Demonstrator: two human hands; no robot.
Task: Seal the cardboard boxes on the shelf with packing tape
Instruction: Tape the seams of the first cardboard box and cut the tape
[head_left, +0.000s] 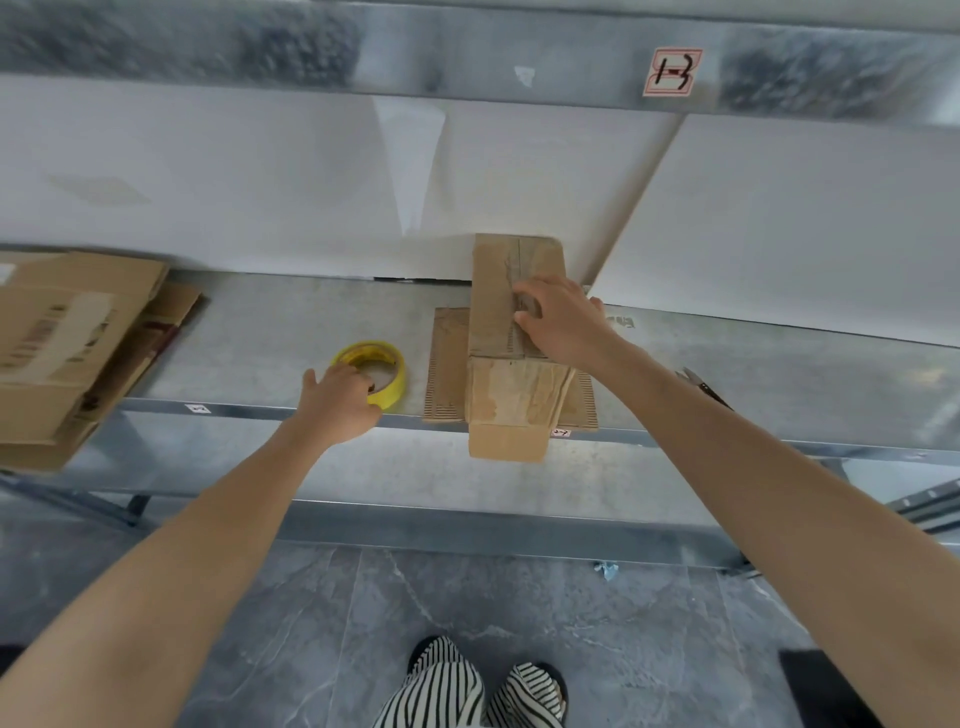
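Box sits just right of frame centre on the shelf, long axis front to back, near end overhanging the shelf's front edge, far end against the white back wall; it lies on a corrugated sheet; old tape shows along the top seam and on the near end. Right hand lies on the box top, fingers spread and pressing on the seam, gripping nothing. Tape, a yellow roll, lies flat on the shelf just left of the box, not touching it; left hand has fingers curled over its near-left rim, gripping it. Flattened cartons at left edge; a blade tool at right, type unclear; label "1-3" at upper right.
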